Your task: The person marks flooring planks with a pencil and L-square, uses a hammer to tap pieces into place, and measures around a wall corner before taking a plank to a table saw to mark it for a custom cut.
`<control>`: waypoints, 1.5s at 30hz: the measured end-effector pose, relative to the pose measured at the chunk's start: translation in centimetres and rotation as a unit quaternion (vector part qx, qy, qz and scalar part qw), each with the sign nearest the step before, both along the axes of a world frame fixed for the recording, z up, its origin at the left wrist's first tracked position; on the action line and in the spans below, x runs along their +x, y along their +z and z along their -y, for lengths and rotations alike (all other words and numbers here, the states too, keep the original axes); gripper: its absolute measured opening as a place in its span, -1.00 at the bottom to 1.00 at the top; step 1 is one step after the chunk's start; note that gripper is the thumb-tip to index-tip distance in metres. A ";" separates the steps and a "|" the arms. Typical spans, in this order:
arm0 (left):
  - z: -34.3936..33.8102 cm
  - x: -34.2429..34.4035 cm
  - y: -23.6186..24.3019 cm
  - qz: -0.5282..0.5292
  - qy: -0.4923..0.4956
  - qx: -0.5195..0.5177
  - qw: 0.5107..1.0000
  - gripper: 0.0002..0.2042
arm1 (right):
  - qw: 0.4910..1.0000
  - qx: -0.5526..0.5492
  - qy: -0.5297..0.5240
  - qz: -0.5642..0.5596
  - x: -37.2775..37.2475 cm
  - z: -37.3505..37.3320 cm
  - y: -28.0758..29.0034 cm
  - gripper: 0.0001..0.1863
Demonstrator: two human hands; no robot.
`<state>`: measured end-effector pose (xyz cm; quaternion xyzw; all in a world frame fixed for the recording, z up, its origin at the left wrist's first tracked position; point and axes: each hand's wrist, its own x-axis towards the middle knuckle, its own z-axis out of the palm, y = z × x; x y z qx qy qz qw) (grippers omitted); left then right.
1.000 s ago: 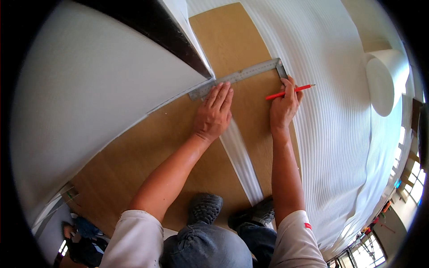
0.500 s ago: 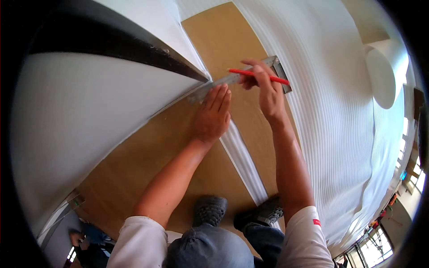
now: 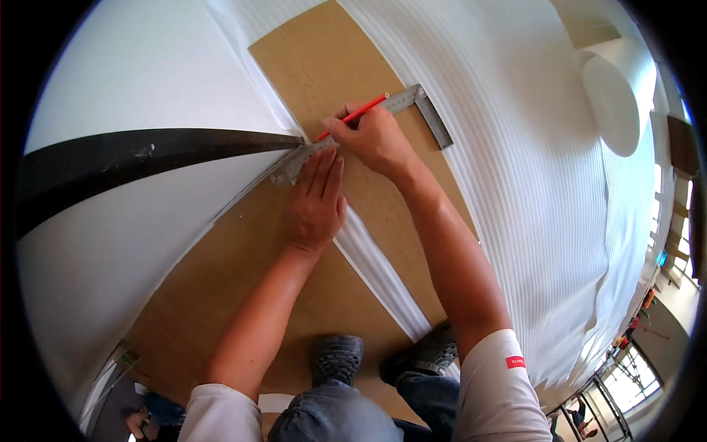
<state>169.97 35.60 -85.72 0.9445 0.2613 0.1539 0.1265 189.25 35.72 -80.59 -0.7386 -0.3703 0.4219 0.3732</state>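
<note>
A steel square (image 3: 431, 121) lies across the wood-look boards (image 3: 324, 51), its long arm reaching to the dark post's base by the white wall. My left hand (image 3: 315, 210) lies flat with fingers stretched out, pressing on the square's left end. My right hand (image 3: 374, 138) grips a red pencil (image 3: 367, 104) just right of my left fingertips, its lower end down at the square near the post corner. The middle of the square is hidden behind my right hand.
White ribbed underlay (image 3: 530, 221) covers the floor to the right, with a white roll (image 3: 611, 103) on it. The dark post (image 3: 162, 155) and white wall (image 3: 125, 88) stand at left. My shoes (image 3: 335, 361) rest on the boards. Other people (image 3: 585, 423) appear small at the lower edges.
My right hand has moved from the square's right corner leftward to beside my left hand, tilting the pencil down onto the square. The view has swung, shifting the square and post leftward.
</note>
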 end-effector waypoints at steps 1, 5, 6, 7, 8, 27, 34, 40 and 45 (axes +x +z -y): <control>0.0 0.0 0.1 0.000 0.005 0.003 1.000 -0.47 | 1.000 -0.008 0.004 0.004 0.0 -0.1 0.0 -0.65; 0.1 0.2 1.0 -0.013 0.011 -0.008 1.000 -0.47 | 1.000 -0.009 0.005 0.004 0.4 -0.2 -0.2 -0.64; 0.1 0.2 1.1 -0.016 0.011 -0.007 1.000 -0.47 | 1.000 -0.021 0.007 0.012 0.8 -0.2 0.1 -0.65; 0.1 0.2 1.3 -0.019 0.008 -0.014 1.000 -0.47 | 0.999 -0.032 0.009 0.020 0.9 -0.2 0.1 -0.66; 0.1 0.2 1.4 -0.022 0.005 -0.021 1.000 -0.47 | 0.999 -0.032 0.009 0.018 0.7 -0.2 -0.1 -0.66; -0.3 0.4 1.4 -0.018 0.003 -0.009 1.000 -0.50 | 1.000 0.006 -0.012 0.004 1.4 -0.1 0.2 -0.71; -0.4 0.4 1.0 -0.013 -0.010 -0.025 1.000 -0.48 | 0.990 0.035 -0.101 -0.090 1.6 -0.9 3.1 -0.54; 0.1 0.5 0.9 -0.012 -0.004 -0.031 0.999 -0.48 | 0.989 -0.086 0.048 -0.109 -2.6 -2.9 -1.6 -0.60; 0.3 0.0 0.4 -0.009 0.000 -0.039 0.999 -0.45 | 0.986 -0.070 0.046 -0.146 -2.5 -2.3 -0.3 -0.66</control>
